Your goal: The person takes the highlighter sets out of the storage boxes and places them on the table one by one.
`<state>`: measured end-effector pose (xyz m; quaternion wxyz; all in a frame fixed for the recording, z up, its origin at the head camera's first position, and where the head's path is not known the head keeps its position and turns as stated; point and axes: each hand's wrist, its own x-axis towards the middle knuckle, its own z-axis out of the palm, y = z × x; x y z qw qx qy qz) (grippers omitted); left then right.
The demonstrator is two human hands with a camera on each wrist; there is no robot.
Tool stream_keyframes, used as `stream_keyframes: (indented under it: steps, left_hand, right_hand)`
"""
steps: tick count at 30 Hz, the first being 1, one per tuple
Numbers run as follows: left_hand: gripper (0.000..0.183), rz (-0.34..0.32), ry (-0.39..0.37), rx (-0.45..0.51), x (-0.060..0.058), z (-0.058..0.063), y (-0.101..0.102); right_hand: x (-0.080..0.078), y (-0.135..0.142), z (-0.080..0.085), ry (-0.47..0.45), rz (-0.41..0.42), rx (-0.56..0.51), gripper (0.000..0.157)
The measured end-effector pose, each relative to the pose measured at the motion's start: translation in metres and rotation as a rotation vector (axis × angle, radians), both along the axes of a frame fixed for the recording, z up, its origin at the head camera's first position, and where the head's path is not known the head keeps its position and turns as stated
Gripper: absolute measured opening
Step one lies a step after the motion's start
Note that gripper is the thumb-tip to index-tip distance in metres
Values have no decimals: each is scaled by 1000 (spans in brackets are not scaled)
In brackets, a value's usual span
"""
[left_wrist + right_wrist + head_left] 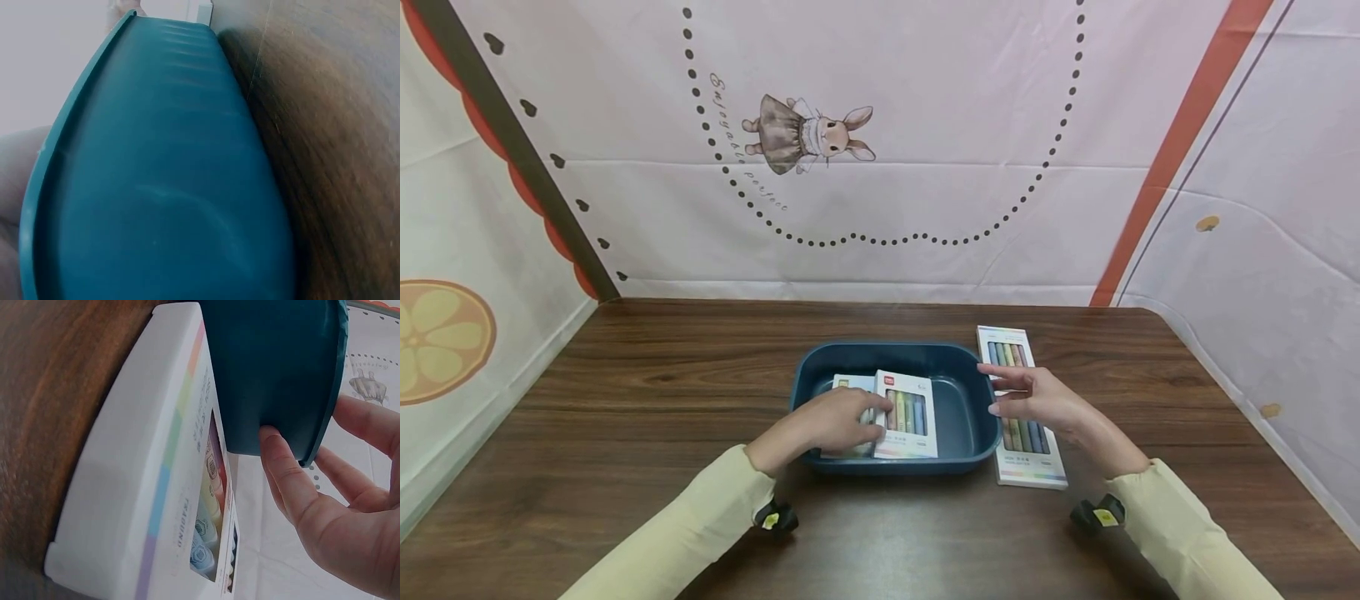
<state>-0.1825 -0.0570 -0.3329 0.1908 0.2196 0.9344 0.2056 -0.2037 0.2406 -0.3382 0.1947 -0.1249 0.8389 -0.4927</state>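
A dark blue plastic basin (pixel 955 408) stands on the wooden table. Inside it lies a small white windowed box of coloured sticks (pixel 910 446), at the right of a second white box (pixel 853 382) partly covered by the hand. My left hand (pixel 842 419) reaches over the basin's left side and holds the small box by its left edge, index finger on its face. My right hand (pixel 350 506) pinches the basin's right rim, thumb against the outer wall and fingers over the edge. In the left wrist view the basin's wall hides most of the left hand.
Close along the basin's right side lies a long white box of coloured sticks (pixel 1030 471), partly under my right hand. A second windowed box section (pixel 1006 346) shows beyond that hand. White printed cloth (pixel 955 142) rises behind the table (pixel 700 358) and at both sides.
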Motion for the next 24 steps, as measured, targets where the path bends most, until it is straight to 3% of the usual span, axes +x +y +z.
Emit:
stream_keyframes:
  steps: [8,16,24]
  left_hand:
    - [44,49,0,85,-1,-1,2]
    - [51,70,-210,237,-1,5,3]
    - [51,66,-241,248,-1,5,2]
  right_hand:
    - [2,0,2,-2,-7,18,63]
    - [3,0,3,-14,1,3,63]
    - [2,-1,4,-9,5,10,62]
